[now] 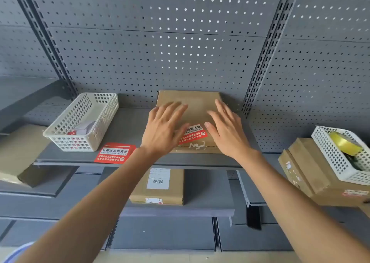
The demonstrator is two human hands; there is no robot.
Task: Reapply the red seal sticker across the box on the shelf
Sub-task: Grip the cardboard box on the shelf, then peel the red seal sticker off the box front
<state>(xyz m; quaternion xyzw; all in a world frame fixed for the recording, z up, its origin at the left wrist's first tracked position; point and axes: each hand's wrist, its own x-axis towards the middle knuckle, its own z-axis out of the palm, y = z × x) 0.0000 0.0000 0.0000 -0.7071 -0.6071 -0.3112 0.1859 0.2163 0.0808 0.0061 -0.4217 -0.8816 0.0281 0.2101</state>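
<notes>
A flat brown cardboard box lies on the grey shelf, against the pegboard back. A red seal sticker with white print lies on the box top near its front edge, partly under my left thumb. Torn white label residue shows just below it. My left hand rests flat on the box's left part, fingers spread. My right hand lies flat on the right part, fingers pointing away. Neither hand grips anything.
A second red sticker sheet lies at the shelf's front edge. A white mesh basket stands to the left. Another box with a barcode label sits one shelf below. On the right, a white basket with yellow tape rests on cartons.
</notes>
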